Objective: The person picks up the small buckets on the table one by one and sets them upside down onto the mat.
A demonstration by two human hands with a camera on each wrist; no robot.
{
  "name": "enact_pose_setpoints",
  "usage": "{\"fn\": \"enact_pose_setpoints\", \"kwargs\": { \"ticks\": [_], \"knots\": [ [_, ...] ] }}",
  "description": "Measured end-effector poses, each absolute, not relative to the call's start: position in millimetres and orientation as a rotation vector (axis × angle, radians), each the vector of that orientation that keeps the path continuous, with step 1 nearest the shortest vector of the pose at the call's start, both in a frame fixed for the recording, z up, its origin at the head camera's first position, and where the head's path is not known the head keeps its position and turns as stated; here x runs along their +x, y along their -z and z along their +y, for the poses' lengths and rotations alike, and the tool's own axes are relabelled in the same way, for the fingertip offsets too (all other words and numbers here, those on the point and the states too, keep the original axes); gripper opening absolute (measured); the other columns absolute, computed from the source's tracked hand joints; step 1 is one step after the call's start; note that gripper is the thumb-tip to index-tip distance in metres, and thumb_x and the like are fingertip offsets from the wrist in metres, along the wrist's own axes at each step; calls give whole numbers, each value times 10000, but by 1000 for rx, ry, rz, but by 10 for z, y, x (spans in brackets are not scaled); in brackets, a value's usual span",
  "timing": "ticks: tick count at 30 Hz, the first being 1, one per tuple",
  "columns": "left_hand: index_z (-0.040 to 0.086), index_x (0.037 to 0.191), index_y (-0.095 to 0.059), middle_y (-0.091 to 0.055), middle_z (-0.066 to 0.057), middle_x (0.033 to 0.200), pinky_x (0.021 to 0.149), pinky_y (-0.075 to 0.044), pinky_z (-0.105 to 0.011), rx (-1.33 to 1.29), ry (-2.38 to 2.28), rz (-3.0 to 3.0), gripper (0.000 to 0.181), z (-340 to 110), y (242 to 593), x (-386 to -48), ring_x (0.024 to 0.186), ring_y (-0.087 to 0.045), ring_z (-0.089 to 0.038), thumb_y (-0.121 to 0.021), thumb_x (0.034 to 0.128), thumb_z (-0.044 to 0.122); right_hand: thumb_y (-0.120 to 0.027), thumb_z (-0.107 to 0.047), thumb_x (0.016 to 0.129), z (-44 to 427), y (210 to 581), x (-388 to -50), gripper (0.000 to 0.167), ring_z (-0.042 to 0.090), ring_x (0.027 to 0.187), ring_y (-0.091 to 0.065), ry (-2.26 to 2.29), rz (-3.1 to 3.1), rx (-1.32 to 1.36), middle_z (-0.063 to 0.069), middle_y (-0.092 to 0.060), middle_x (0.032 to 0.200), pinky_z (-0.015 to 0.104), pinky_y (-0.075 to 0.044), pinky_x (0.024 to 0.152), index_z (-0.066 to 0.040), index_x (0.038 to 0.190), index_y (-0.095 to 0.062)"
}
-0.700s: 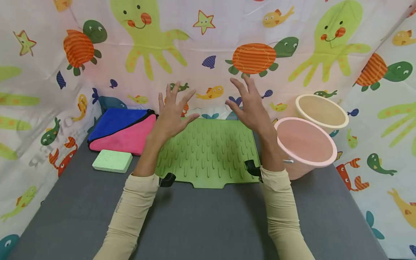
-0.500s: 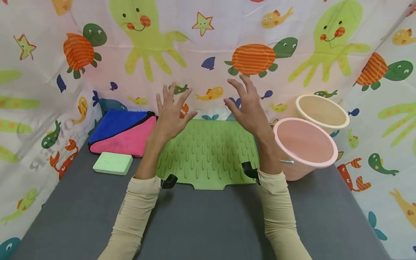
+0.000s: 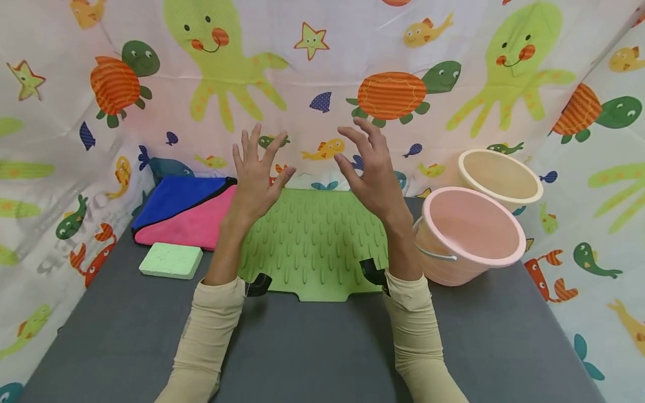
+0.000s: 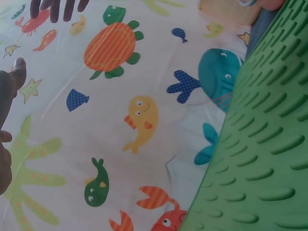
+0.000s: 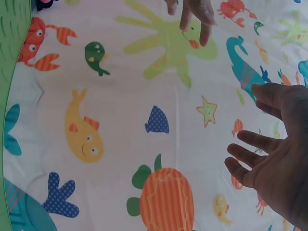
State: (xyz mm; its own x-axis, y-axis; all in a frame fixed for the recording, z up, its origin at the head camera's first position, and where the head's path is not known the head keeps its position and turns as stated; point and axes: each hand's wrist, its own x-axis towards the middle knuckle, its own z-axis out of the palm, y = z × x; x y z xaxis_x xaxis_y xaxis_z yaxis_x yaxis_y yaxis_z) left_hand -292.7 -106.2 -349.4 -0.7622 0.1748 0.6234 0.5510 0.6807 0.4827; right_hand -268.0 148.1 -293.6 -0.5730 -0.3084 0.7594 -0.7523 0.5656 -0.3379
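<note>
Both hands are raised in the air above a green ridged mat [image 3: 314, 240], with spread fingers and nothing between them. The left hand [image 3: 256, 182] hangs over the mat's left part, close to a blue and pink cloth [image 3: 186, 215]. Over the mat's right part is the right hand [image 3: 375, 176], left of a pink bucket [image 3: 468, 229]. In the left wrist view, the left hand [image 4: 6, 125] shows at the left edge beside the mat [image 4: 260, 159]. The right wrist view has the right hand [image 5: 276, 159] at its right side.
A pale green sponge [image 3: 171, 260] lies in front of the cloth on the grey table [image 3: 312, 352]. Behind the pink bucket stands a cream basin [image 3: 501, 176]. A curtain [image 3: 322, 67] printed with sea animals hangs behind and at both sides.
The right hand has moved a little left, nearer the left hand, uncovering more of the pink bucket and its handle. The left hand has shifted slightly left. The whole head view has moved a little.
</note>
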Motion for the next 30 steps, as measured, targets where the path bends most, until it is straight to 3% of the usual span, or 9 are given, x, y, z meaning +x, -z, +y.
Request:
{"fn": "enact_pose_setpoints", "kwargs": {
  "ticks": [1, 5, 16, 24, 30],
  "knots": [
    [317, 1631, -354, -96, -199, 1759, 1273, 96, -697, -552, 923, -2344, 801, -1085, 3491, -2924, 1636, 60, -467, -315, 981, 784, -637, -149, 1045, 1455, 2942, -2696, 433, 399, 1516, -378, -881, -2132, 858, 264, -423, 1580, 553, -315, 1264, -22, 1453, -561],
    [327, 1637, -334, -79, -173, 1767, 1271, 106, -697, -537, 929, -2335, 765, -1171, 3501, -2920, 1638, 72, -457, -373, 998, 745, -632, -149, 1048, 1352, 2950, -2730, 423, 384, 1504, -391, -899, -2080, 893, 265, -442, 1563, 519, -320, 1267, -13, 1443, -568],
    [337, 1652, -297, -61, -158, 1772, 1278, 125, -675, -455, 905, -2321, 784, -1371, 3367, -2868, 1639, 86, -449, -347, 995, 761, -626, -144, 1049, 1050, 2811, -2900, 362, 387, 1444, -441, -892, -1888, 968, 261, -521, 1481, 429, -328, 1264, 11, 1376, -614],
    [335, 1661, -275, -29, -130, 1778, 1281, 141, -656, -356, 915, -2318, 806, -1648, 3287, -2795, 1644, 72, -435, -315, 990, 780, -645, -120, 1033, 879, 2939, -2914, 364, 401, 1429, -441, -922, -1936, 1005, 272, -522, 1465, 503, -312, 1251, 9, 1372, -614],
    [412, 1671, -163, 51, -107, 1778, 1263, 7, -747, -291, 956, -2480, 717, -1841, 3242, -2641, 1635, -26, -471, -445, 1051, 634, -652, -133, 1033, 790, 2966, -2846, 392, 377, 1405, -468, -899, -1978, 1080, 236, -532, 1460, 521, -370, 1194, -11, 1401, -603]
  ]
}}
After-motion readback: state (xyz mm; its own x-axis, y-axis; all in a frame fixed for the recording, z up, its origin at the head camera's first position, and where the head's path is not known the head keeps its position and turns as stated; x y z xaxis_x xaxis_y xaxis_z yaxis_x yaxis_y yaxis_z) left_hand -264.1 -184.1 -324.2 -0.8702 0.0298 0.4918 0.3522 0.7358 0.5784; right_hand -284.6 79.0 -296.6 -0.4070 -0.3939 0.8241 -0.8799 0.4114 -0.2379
